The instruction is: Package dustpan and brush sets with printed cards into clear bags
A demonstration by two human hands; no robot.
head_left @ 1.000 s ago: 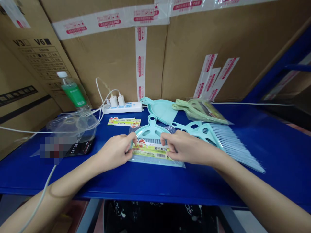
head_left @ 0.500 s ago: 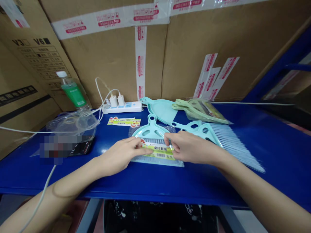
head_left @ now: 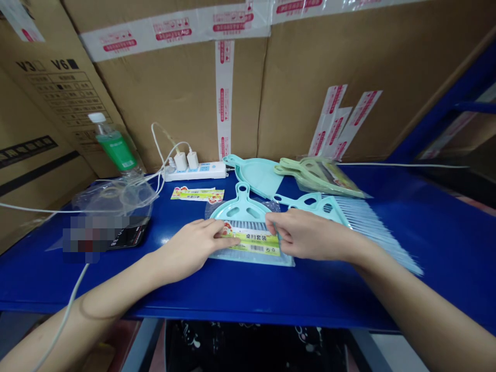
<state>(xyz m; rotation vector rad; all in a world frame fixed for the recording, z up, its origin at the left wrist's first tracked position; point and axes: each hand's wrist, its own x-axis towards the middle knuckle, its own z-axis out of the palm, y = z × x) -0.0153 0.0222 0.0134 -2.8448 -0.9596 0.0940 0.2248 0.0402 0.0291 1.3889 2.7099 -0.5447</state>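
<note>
A light-blue dustpan and brush set (head_left: 243, 207) lies in a clear plastic bag on the blue table, handle pointing away from me. A yellow-green paper label (head_left: 256, 238) wraps across its front over the bristles. My left hand (head_left: 197, 243) is closed at the set's left edge, its thumb lying over the label. At the right end of the label, my right hand (head_left: 310, 235) has its fingers curled in against the bag; its fingertips are partly hidden. Just beyond it rests a loose blue brush (head_left: 374, 227) with long bristles, beside an unbagged blue dustpan (head_left: 260, 174).
A bagged green set (head_left: 321, 176) lies at the back right. Spare labels (head_left: 197, 194), a white power strip (head_left: 205, 170) with plugs, a tilted bottle (head_left: 118, 150) and cables occupy the left side. Large cardboard boxes (head_left: 174, 98) stand along the back.
My right hand has shifted slightly to the right, showing a bit more of the label's right end. My left hand stays nearly still, and the bagged set has hardly moved.
</note>
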